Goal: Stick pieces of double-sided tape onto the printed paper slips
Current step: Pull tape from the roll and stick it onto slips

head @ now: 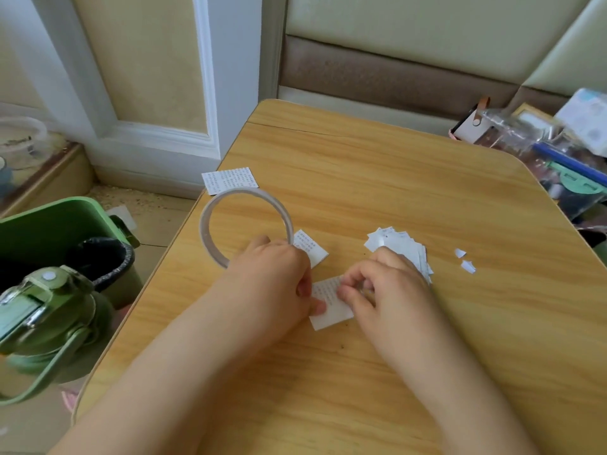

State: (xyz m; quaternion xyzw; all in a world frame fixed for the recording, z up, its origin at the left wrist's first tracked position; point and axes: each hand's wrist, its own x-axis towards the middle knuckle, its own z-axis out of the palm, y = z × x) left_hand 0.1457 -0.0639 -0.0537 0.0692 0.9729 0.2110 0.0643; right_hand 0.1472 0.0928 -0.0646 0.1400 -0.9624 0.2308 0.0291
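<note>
- The wooden surface (377, 178) carries everything; both bare forearms reach in from the near edge.
- The left hand (276, 274) has its fingers curled, the thumb pressing the left edge of a printed slip (331, 310) that lies flat near the middle, while the same grip holds the tape roll (243, 224) tilted up on its rim.
- The right hand (387, 284) has curled fingertips pinching at the top of that slip; what sits between them is too small to tell.
- Just beyond the left hand a second slip (310, 246) lies flat, partly under the roll.
- Behind the right hand lies a fanned stack of slips (404, 246), its near part hidden by the knuckles.
- To the right, two small white scraps (464, 261) lie apart from the stack.
- A larger printed sheet (230, 180) sits at the far left edge.
- Left of the surface, a green bin (49, 224) with a black liner stands on the floor, beside a green bottle (46, 323).
- At far right, clear bags (558, 152) hold mixed items.
</note>
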